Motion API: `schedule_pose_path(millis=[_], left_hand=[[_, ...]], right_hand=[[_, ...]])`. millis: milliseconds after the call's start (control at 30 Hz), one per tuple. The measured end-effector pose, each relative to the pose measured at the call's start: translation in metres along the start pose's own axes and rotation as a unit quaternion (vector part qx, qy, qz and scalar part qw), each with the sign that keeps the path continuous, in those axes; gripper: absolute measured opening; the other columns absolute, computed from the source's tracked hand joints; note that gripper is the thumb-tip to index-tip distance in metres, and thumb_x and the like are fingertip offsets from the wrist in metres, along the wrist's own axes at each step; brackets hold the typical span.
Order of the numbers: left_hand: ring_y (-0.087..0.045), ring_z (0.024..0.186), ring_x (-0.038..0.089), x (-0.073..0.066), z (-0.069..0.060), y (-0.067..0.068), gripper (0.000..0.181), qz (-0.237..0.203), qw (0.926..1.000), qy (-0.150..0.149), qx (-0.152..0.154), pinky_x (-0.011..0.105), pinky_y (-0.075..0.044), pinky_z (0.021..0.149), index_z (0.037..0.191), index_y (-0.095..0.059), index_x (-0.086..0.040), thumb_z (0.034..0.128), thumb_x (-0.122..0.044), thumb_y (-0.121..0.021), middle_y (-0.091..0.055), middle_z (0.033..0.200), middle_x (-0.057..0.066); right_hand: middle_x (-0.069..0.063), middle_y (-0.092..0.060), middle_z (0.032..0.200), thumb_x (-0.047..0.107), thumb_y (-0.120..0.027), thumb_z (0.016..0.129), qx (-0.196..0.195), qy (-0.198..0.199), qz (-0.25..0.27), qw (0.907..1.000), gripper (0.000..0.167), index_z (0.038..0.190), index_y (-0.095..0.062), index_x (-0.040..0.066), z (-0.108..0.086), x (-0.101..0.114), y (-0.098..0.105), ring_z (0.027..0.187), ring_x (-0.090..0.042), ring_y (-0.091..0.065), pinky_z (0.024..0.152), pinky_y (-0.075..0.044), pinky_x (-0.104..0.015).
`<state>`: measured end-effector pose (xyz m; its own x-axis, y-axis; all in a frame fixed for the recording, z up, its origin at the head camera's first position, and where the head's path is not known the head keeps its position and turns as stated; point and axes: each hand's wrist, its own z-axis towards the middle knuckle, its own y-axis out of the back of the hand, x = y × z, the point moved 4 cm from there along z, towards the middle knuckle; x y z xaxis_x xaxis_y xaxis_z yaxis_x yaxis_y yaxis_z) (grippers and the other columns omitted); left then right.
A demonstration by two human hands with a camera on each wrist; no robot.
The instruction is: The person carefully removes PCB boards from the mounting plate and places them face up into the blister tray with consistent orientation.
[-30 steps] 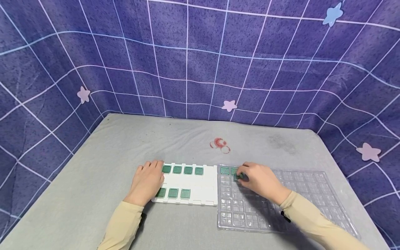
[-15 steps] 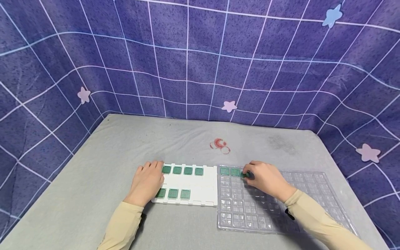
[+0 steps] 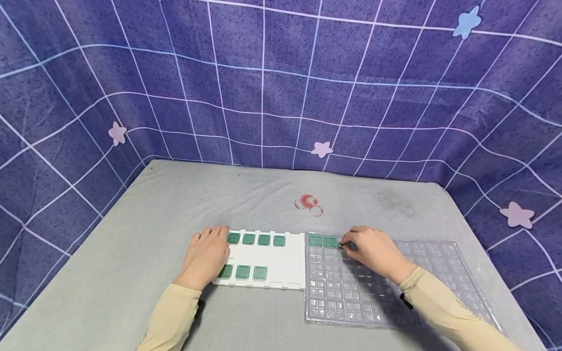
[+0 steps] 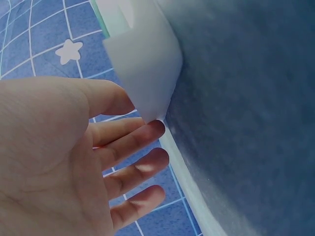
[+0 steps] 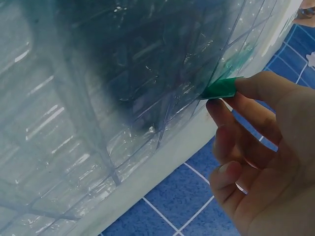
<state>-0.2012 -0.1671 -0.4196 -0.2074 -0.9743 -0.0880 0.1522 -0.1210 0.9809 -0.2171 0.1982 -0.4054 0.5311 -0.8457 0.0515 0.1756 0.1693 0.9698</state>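
My right hand (image 3: 371,252) pinches a small green circuit board (image 5: 221,88) between thumb and fingers. The board touches the clear plastic tray (image 3: 338,312), at a back-row pocket. Two green boards lie in that row just left of the hand, one of them a square board (image 3: 330,242). My left hand (image 3: 205,256) holds the left end of a white tray (image 3: 281,254); in the left wrist view its thumb and fingertips meet the white end piece (image 4: 147,69). Several green boards sit in two rows on the white tray, some partly hidden by the hand.
Both trays lie side by side on a grey cloth-covered table (image 3: 246,317). A red ring-shaped mark (image 3: 309,204) shows on the cloth behind them. A purple gridded curtain (image 3: 281,87) with star shapes encloses the back and sides.
My right hand has moved slightly right with its board, which lay tilted over the second pocket and is now lower at the third. The left hand has stayed on the white tray.
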Motion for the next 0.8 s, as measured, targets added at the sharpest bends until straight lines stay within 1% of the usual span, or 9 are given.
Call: schedule_pose_path(millis=[200,300,533,800], left_hand=[[-0.059,0.111,0.034,-0.0004,-0.0004,0.0009,0.035,-0.003,1.0,0.0,0.0,0.049,-0.045,0.088,0.13,-0.06,-0.001,0.0974,-0.013,-0.055,-0.067,0.121,0.015],[-0.059,0.112,0.035,-0.0005,-0.0003,0.0011,0.036,-0.004,1.0,0.002,0.003,0.05,-0.046,0.089,0.131,-0.059,0.0,0.0976,-0.013,-0.055,-0.067,0.121,0.015],[-0.059,0.114,0.035,-0.0005,0.0002,-0.0004,0.037,-0.005,0.9999,0.004,0.011,0.051,-0.046,0.091,0.132,-0.059,0.0,0.0979,-0.014,-0.054,-0.066,0.124,0.016],[-0.059,0.114,0.036,-0.0001,0.0005,0.0003,0.037,-0.005,1.0,0.004,0.006,0.05,-0.046,0.09,0.132,-0.059,0.0,0.0976,-0.014,-0.055,-0.066,0.124,0.016]], right_hand=[[0.01,-0.072,0.089,0.016,-0.082,0.081,-0.002,0.0,0.0,1.0,0.014,0.093,-0.079,0.022,-0.0006,-0.0013,-0.0024,0.076,-0.012,-0.07,0.062,-0.058,-0.032],[0.01,-0.072,0.088,0.015,-0.083,0.08,-0.007,0.002,-0.003,1.0,0.015,0.093,-0.079,0.022,-0.0007,-0.0018,-0.0032,0.075,-0.011,-0.07,0.061,-0.058,-0.031],[0.008,-0.073,0.09,0.016,-0.084,0.081,-0.003,0.0,-0.007,1.0,0.016,0.094,-0.079,0.021,0.0006,-0.0033,-0.0056,0.076,-0.012,-0.07,0.061,-0.058,-0.032],[0.007,-0.075,0.092,0.016,-0.084,0.081,-0.006,0.001,-0.011,0.9999,0.014,0.094,-0.08,0.019,0.0015,-0.0021,-0.0036,0.081,-0.016,-0.073,0.067,-0.061,-0.036]])
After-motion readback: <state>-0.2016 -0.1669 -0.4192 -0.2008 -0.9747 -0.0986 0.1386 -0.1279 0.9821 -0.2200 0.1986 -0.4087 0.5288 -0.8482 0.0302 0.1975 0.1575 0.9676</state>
